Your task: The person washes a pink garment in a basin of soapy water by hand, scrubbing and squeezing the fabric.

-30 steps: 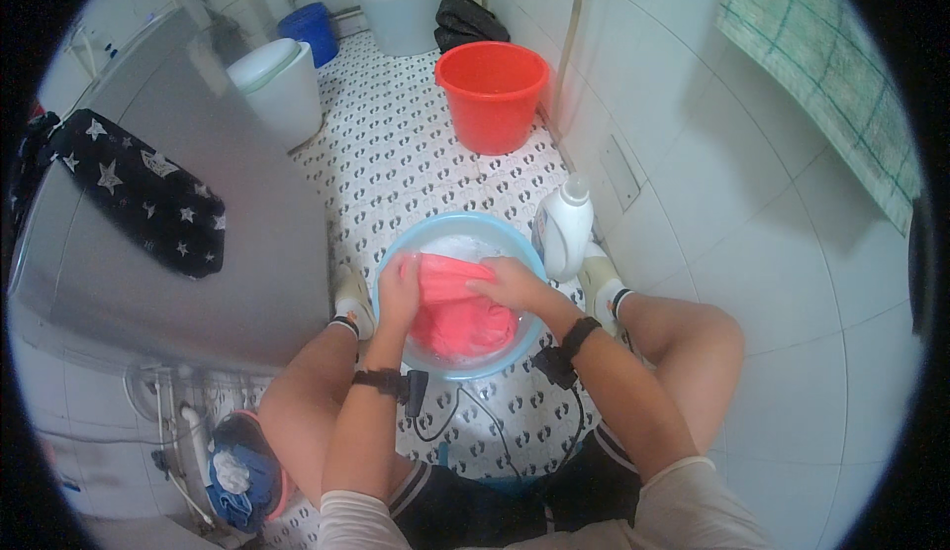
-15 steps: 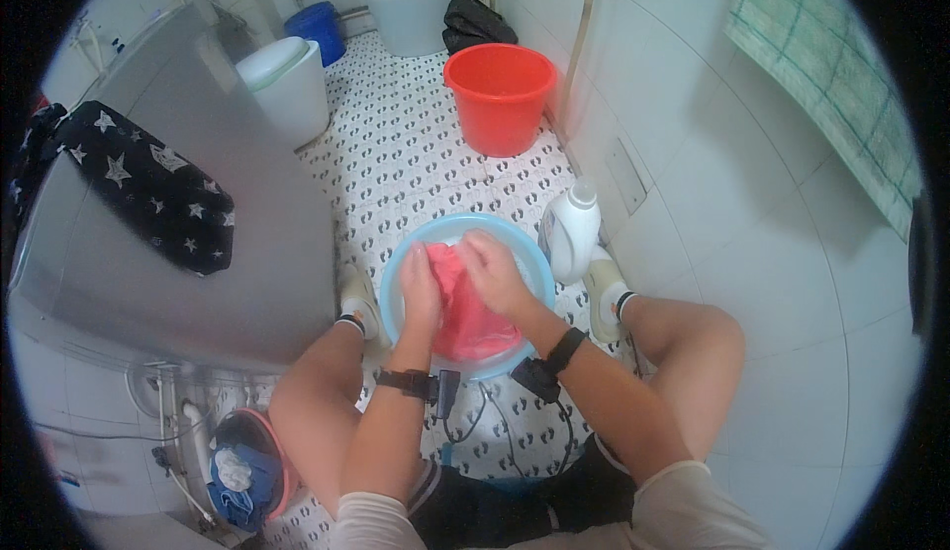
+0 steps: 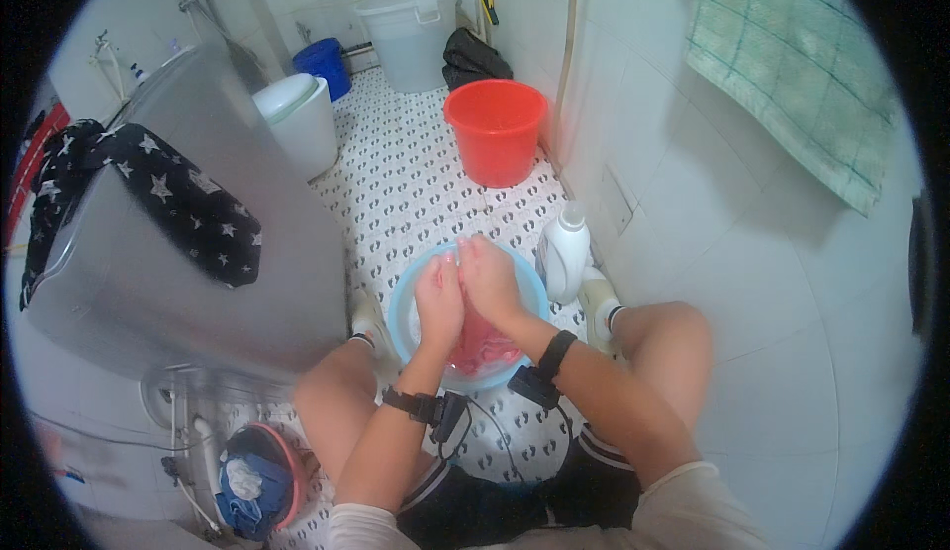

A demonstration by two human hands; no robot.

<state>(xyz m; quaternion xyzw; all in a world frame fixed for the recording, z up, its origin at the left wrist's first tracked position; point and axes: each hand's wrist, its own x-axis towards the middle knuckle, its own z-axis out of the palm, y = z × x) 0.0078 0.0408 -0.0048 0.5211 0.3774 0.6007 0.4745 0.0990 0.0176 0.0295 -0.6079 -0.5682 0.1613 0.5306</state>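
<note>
Both my hands are over a light blue basin (image 3: pixel 396 314) on the floor between my feet. A wet pinkish-red cloth (image 3: pixel 485 348) hangs down from them into the basin. My left hand (image 3: pixel 438 300) is closed on the cloth, thumb upward. Close against it, my right hand (image 3: pixel 490 279) grips the cloth too, its fingers curled over. Most of the gripped part is hidden by the hands. Just right of the basin stands a white detergent bottle (image 3: pixel 565 256), upright and capped.
A red bucket (image 3: pixel 498 144) stands beyond the basin. To the left is a large grey box-like appliance (image 3: pixel 228 322) with a black star-patterned cloth (image 3: pixel 188 203) over it. A bucket of clothes (image 3: pixel 252 491) sits lower left. A green checked towel (image 3: pixel 792 85) hangs on the right.
My hands have drawn together, bunching the cloth between them, so less of it shows. The view has shifted slightly, and the surroundings appear a little lower.
</note>
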